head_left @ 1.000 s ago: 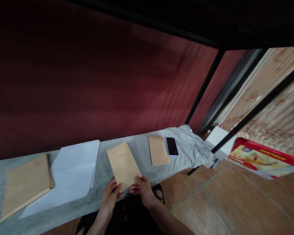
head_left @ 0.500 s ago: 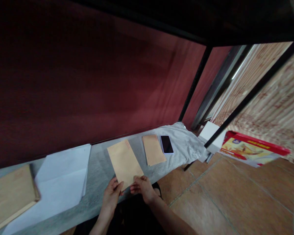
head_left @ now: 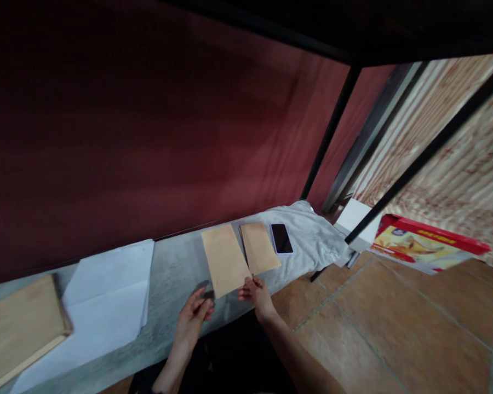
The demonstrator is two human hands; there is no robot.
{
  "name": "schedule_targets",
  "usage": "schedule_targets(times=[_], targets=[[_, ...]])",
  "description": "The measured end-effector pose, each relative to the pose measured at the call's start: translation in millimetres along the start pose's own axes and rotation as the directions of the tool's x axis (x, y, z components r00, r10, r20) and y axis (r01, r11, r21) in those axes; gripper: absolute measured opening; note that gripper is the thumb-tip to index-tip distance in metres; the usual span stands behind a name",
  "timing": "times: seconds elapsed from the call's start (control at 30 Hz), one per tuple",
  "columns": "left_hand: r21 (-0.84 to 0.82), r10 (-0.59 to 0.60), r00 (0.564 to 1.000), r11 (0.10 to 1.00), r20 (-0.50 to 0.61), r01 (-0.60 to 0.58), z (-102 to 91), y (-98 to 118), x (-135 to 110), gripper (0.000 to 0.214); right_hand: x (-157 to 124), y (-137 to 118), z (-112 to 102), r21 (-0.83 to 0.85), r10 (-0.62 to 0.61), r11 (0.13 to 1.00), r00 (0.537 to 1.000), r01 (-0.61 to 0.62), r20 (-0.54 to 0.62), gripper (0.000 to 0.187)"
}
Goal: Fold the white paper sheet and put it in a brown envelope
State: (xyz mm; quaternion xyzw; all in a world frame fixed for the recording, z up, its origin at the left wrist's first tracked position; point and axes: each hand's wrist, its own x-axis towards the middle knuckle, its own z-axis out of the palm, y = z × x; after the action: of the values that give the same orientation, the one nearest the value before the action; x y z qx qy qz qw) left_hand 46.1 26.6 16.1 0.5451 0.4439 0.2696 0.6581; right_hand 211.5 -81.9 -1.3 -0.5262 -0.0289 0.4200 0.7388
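Note:
A tan paper envelope (head_left: 225,260) is held at its near right corner by my right hand (head_left: 258,298), thumb on top and fingers curled below. Just off its near left corner is my left hand (head_left: 195,312), holding nothing, its fingers loosely bent and apart from the thumb. Beside the held envelope lies a small stack of similar envelopes (head_left: 261,249) on the grey cloth-covered bench. The held envelope's right edge comes close to that stack; whether they touch I cannot tell.
A phone (head_left: 281,238) lies right of the stack. Left are white paper sheets (head_left: 110,295) with a thick brown packet (head_left: 22,328) partly over them. A dark red panel (head_left: 168,164) rises behind the bench. Black bars (head_left: 332,131) and a red-yellow box (head_left: 427,246) stand right.
The envelope has moved right, towards the stack, with my right hand. My left hand has let go of its near left corner.

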Motion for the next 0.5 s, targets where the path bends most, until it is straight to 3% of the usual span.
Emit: schedule_targets(times=[0.23,0.5], targets=[[0.024,0.017,1.0,1.0,0.017,-0.017,-12.6,-8.6,1.5,0.069,22.7,-54.1,-43.5,0.011,-0.106,0.994,0.974,0.111,-0.202,0.048],[0.004,0.026,0.999,1.0,0.041,-0.026,-12.5,-14.4,2.4,0.063,41.2,-62.1,-76.6,-0.006,-0.068,0.998,0.956,0.07,-0.285,0.029]])
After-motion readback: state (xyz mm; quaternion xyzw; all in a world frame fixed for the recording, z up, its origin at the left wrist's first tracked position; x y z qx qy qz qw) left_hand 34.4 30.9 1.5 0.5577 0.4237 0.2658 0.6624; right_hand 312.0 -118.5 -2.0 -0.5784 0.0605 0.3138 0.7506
